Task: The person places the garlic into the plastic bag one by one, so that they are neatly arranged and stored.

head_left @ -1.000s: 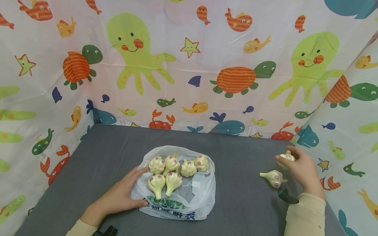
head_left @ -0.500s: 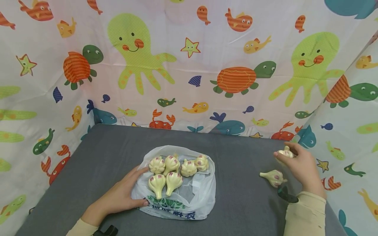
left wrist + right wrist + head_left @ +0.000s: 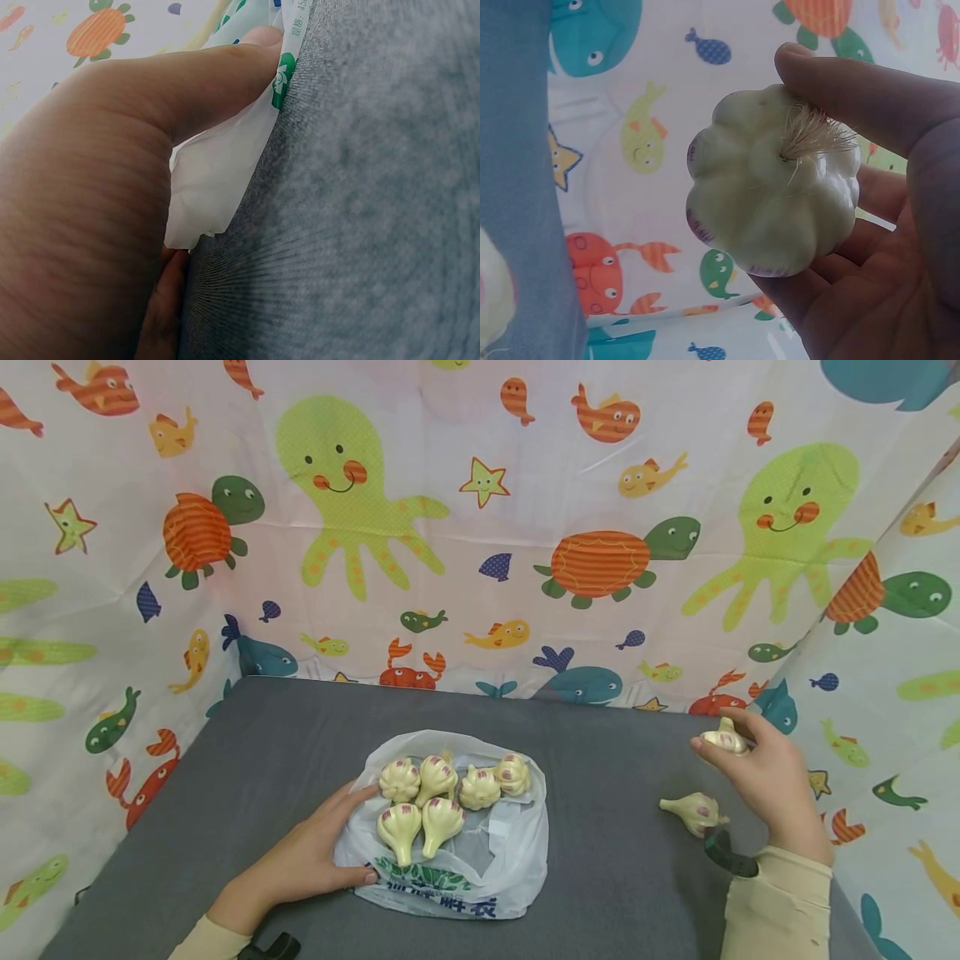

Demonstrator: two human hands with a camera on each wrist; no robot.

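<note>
My right hand (image 3: 776,777) pinches a garlic bulb (image 3: 724,737) at the right side of the table, its stem pointing up. In the right wrist view the root tuft of this garlic bulb (image 3: 772,184) faces the camera, between thumb and fingers. A second garlic bulb (image 3: 696,813) lies on its side just below that hand. My left hand (image 3: 311,852) rests at the left edge of a white plastic bag (image 3: 517,868), thumb and fingers spread against it. Several garlic bulbs (image 3: 441,823) lie on the bag. In the left wrist view the thumb (image 3: 217,82) presses along the bag (image 3: 221,172).
A dark grey cloth (image 3: 600,827) covers the table. Behind it and at both sides hangs a white curtain (image 3: 465,435) printed with sea animals. Dark straps sit at both wrists, the right strap (image 3: 727,857) close to the lying bulb.
My right hand has risen slightly and moved toward the back with the garlic bulb in it. The left hand, the bag and the other bulbs have stayed in place.
</note>
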